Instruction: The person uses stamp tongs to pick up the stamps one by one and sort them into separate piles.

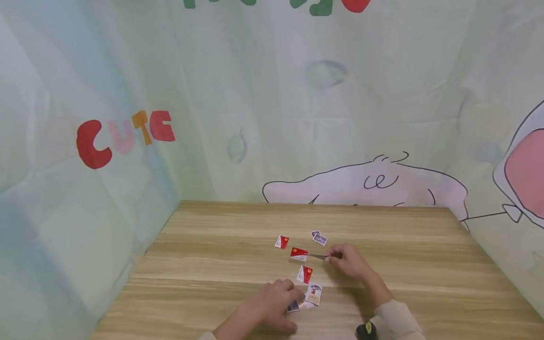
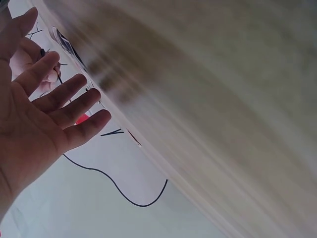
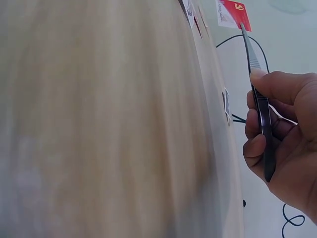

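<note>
My right hand [image 1: 349, 262] grips a pair of dark metal tweezers [image 3: 266, 131] between thumb and fingers. At the tweezers' tips is a red-and-white stamp [image 3: 234, 14] with a yellow emblem, held above the table in the right wrist view. My left hand [image 1: 272, 304] hovers low over the near stamps, its fingers spread and loosely bent, holding nothing in the left wrist view. Partly beneath it lie a dark stamp [image 1: 293, 307] and a pale one; a stamp with a picture [image 1: 314, 293] lies just right of its fingers.
Two more red-and-white stamps lie flat, one at the back left [image 1: 282, 242] and one nearer [image 1: 304, 274]. Two greyish stamps [image 1: 320, 239] overlap farther back. The wooden table [image 1: 204, 245] meets a printed cloth backdrop [image 1: 221, 156] behind and at the left.
</note>
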Demonstrator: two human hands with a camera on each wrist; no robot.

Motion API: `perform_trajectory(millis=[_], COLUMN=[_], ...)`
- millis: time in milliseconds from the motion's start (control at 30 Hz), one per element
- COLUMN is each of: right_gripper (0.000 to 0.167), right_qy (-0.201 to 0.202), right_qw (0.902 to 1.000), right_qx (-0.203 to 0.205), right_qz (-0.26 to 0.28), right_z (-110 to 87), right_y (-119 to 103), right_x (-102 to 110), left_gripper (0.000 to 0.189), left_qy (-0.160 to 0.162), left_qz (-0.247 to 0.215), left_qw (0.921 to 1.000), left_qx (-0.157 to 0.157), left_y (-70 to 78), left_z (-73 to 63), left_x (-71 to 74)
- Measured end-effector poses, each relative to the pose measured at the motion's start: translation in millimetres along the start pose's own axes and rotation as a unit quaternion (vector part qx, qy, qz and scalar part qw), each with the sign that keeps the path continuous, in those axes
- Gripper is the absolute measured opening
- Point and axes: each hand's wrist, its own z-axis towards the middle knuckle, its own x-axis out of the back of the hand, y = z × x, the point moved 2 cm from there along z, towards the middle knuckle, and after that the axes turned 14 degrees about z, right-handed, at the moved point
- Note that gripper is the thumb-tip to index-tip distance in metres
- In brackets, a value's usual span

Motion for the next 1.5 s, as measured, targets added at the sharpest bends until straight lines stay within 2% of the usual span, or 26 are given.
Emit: perform_trajectory(millis=[133,333,567,867,1133,1500], right_gripper=[0.007,0.005,0.003,0.003,0.003,0.004], right_qy=[-0.005,-0.004,-0.008,-0.011,-0.007,0.013], right_qw=[1.0000,0.9999,0.9999,0.9998,0.9998,0.9995], right_qx=[0.005,0.010,0.005,-0.001,-0.006,-0.017], right_qz=[-0.002,-0.004,0.005,0.014,0.017,0.025], right_z=[3.4,8.5,14.9,21.6,27.2,32.3], right_y=[-0.4,0.6,4.8,2.0,3.7,3.2], right_x=[-1.6,-3.5,-8.5,-14.4,-21.8,-29.2], left_gripper=[0.056,0.060,0.065,0.060,0.055,0.055], left_qy=[0.004,-0.009,-0.038,-0.048,-0.013,-0.005], left_qz=[0.007,0.018,0.000,-0.019,0.003,0.024], left_qw=[0.9999,0.9998,0.9992,0.9984,0.9998,0.9996], left_qx=[-0.010,-0.005,0.010,0.024,0.011,0.016], left_y=[0.8,3.3,5.5,8.9,13.8,14.9], left_z=[0.6,0.9,2.8,8.1,10.8,12.4], left_x=[0.4,1.8,-0.5,2.7,-1.1,-2.2])
